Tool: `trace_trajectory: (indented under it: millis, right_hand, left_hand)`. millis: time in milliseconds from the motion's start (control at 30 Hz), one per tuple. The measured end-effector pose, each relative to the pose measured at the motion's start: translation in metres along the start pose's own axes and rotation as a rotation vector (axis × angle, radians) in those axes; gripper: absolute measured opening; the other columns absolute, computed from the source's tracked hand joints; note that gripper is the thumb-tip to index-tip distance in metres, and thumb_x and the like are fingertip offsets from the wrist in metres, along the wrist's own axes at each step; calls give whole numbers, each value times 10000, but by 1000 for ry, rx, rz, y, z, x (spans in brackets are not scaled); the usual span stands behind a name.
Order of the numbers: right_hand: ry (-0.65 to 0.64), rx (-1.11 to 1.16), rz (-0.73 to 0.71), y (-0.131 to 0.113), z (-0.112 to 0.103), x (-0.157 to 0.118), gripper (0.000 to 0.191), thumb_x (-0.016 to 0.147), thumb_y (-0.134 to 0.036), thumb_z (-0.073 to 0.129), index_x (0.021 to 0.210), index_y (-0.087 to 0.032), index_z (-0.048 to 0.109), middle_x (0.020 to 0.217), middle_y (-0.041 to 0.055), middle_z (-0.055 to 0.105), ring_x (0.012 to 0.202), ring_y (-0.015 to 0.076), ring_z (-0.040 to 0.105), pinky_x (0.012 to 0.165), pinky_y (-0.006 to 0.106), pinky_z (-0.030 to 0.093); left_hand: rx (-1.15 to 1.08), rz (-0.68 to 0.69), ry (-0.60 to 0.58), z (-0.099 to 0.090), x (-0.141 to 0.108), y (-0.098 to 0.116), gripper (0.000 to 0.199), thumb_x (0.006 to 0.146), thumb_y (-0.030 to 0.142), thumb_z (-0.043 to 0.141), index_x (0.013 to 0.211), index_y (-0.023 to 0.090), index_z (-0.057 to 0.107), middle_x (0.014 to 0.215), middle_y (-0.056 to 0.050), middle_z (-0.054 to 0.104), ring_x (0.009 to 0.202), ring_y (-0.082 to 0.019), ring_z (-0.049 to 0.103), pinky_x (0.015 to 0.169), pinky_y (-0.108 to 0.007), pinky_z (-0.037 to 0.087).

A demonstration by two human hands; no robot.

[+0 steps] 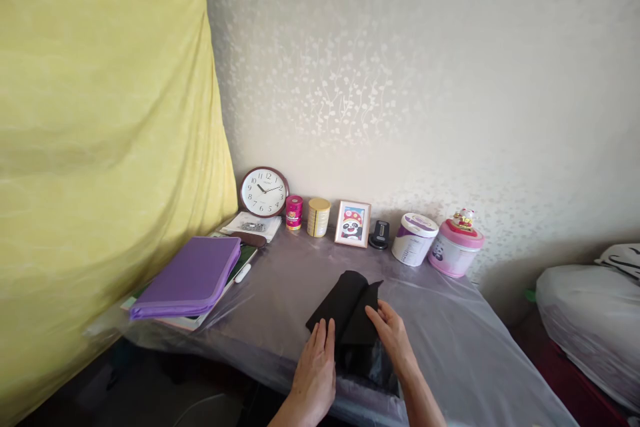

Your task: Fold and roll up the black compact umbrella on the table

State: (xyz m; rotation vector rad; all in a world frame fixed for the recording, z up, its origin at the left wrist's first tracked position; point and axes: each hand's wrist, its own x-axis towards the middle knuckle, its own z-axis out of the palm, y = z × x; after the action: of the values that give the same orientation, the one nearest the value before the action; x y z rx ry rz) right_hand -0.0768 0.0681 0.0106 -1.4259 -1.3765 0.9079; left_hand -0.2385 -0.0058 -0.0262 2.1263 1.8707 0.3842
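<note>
A black folded piece [347, 300], which looks like cloth or soft sheet material, lies on the table near its front edge. Its right part stands up a little as a flap with a pointed corner. My left hand [317, 367] rests with fingers stretched out flat on the lower left of the black piece. With thumb and fingers, my right hand [393, 330] grips the flap's right edge. Beneath the folded piece, toward me, shows a glossy black surface [367, 363], partly hidden by my hands; its kind is unclear.
On the left lies a purple folder [187, 277] over papers, beside a white marker [243, 273]. Along the wall stand a clock [264, 191], a pink can [294, 212], a yellow can [319, 217], a panda picture frame [353, 223], a black object [380, 235] and two tubs [414, 240].
</note>
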Motion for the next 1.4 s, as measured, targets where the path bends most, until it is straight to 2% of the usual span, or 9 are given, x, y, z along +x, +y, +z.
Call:
trace_trajectory:
  millis: [167,333,467,667,833,967,1067,1200,1400]
  right_hand:
    - [-155,287,16,-20,34,13,397,677,-482,609,911,-162,596,666,3,630,612,161,598,541,256,476]
    - [-156,177,1,-9,60,27,411,699,-483,574,951,-161,604,625,-1,616,577,159,585,492,249,454]
    - [-128,-18,-46,6,73,37,391,727,-451,543,987,-167,613,664,18,635,641,178,608,535,263,466]
    - [-140,-287,-125,19,75,46,324,772,-377,503,1021,-196,603,680,8,644,685,171,620,585,262,459]
    - [-169,-315,-110,14,74,45,297,786,-361,499,1007,-191,600,654,1,653,656,163,622,602,263,451]
    - [-318,-240,-130,2,74,40,271,825,-379,442,925,-193,611,676,6,682,651,147,629,635,258,454]
    - [-415,-235,-180,-3,74,36,283,846,-376,402,886,-206,625,753,7,707,688,138,630,660,252,456]
    - [-442,-283,-215,-7,71,31,276,845,-335,402,918,-220,642,804,0,714,724,142,632,679,252,460]
    - [-516,-273,-329,-15,63,15,256,860,-304,427,950,-246,660,850,-2,710,831,156,635,766,261,465]
  left_hand:
    - [18,-17,-6,3,2,-1,745,695,45,373,1399,107,138,1459,-144,211,1336,-248,215,1057,-371,280]
    - [-9,32,89,21,4,-12,641,748,123,373,1376,106,250,1445,-141,260,1325,-239,253,1058,-352,290]
    - [-2,52,151,27,5,-16,563,744,118,361,1306,95,385,1405,-144,342,1297,-233,314,1056,-346,295]
    - [40,20,102,14,2,-13,575,755,122,347,1326,56,311,1362,-161,399,1252,-227,385,1025,-370,348]
    - [-28,4,190,-3,-10,-12,534,802,243,387,1307,77,329,1323,-153,436,1220,-239,416,1003,-375,373]
    - [-19,155,292,-25,-14,-1,425,817,230,391,1239,187,425,1316,-91,423,1208,-236,408,1013,-399,354]
    - [-43,275,285,-34,-9,5,349,837,227,382,1173,230,479,1256,-46,459,1158,-212,432,1009,-391,354]
    - [-63,274,235,-28,1,0,393,812,231,436,1203,226,467,1226,-46,479,1135,-223,439,1012,-405,342]
    - [-10,196,263,-10,5,-11,462,773,222,494,1232,219,445,1270,-60,454,1177,-236,420,1037,-428,325]
